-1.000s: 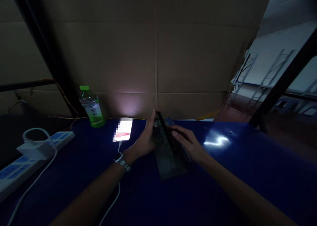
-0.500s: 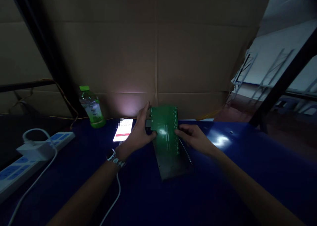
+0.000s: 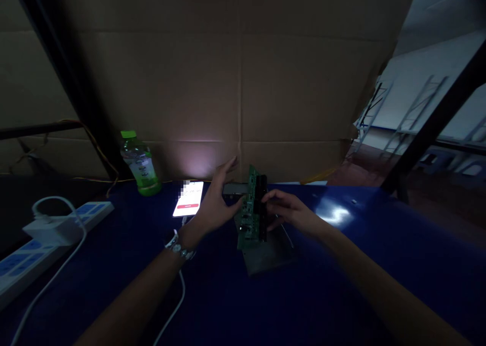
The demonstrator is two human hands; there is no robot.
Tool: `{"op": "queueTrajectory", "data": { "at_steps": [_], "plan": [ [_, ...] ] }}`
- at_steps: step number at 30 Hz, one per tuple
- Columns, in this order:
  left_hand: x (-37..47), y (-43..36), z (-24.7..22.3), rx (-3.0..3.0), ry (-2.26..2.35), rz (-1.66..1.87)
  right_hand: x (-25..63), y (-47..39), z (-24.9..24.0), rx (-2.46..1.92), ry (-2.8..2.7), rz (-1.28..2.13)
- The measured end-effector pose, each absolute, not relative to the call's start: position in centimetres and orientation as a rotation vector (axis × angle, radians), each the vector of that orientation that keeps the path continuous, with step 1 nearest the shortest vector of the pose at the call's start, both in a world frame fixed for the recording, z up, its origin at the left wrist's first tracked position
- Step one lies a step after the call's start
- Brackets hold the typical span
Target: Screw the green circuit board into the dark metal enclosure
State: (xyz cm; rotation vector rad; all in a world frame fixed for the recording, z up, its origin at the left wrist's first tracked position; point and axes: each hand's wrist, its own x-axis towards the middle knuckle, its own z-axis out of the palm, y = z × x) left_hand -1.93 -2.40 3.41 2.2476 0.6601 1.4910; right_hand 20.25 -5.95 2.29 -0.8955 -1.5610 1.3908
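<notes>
Green circuit board (image 3: 255,224) stood tilted over a dark plate (image 3: 266,262) on the blue bench (image 3: 212,295), its black-connector side pinched by the right hand (image 3: 294,213). The left hand (image 3: 214,207) was spread open, thumb by the opposite edge. Handling looked unfinished, the board not lying flat; any fastening couldn't be told.

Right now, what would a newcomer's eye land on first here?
Probably the glowing phone, lying on the blue table beside the left hand. Next, the green circuit board tilted up between that hand and the right hand. Then the green-capped bottle, left of the phone.
</notes>
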Motion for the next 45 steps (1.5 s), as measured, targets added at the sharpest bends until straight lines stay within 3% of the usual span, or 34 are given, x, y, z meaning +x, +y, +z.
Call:
{"op": "queueTrajectory", "data": {
  "at_steps": [10, 18, 30, 45],
  "plan": [
    [0.5, -3.8, 1.5, 2.006, 0.831, 1.336, 18.6, -7.0, 1.7, -0.960, -1.495, 1.352],
    [-0.8, -2.3, 2.8, 1.665, 0.874, 1.246, 20.3, -6.0, 2.7, -0.995, -1.512, 1.334],
    [-1.2, -1.9, 1.5, 1.492, 0.805, 0.921, 20.3, -5.7, 3.0, -0.998, -1.564, 0.911],
    [-0.7, -3.4, 2.3, 1.487, 0.661, 0.990, 18.5, -6.8, 2.7, -0.905, -1.651, 1.158]
  ]
}}
